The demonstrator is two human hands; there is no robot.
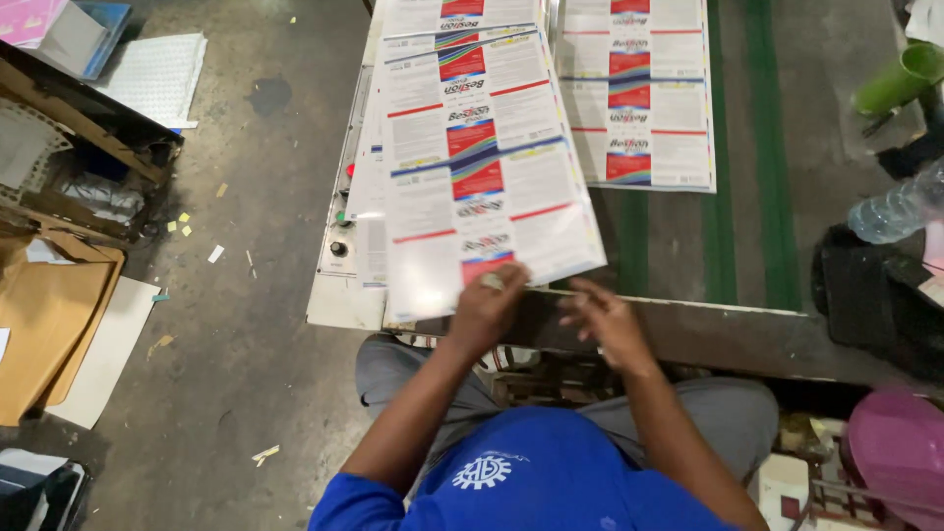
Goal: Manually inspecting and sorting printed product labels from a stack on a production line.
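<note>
A glossy printed sheet [482,167] with white, red and blue label panels lies tilted on the machine table [747,334], its near edge over the table's front. My left hand [489,307] grips that near edge, a ring showing on one finger. My right hand [602,317] hovers just right of the sheet's corner, fingers apart and blurred, holding nothing. A second printed sheet [644,93] lies flat on the table to the right, and more sheets lie under the held one.
A control panel with buttons [339,231] sits at the table's left end. Green belts [767,147] run along the table. A clear plastic bottle [895,211], green cup [900,79] and dark cloth [865,295] lie at right. Cardboard [49,324] and boxes crowd the floor at left.
</note>
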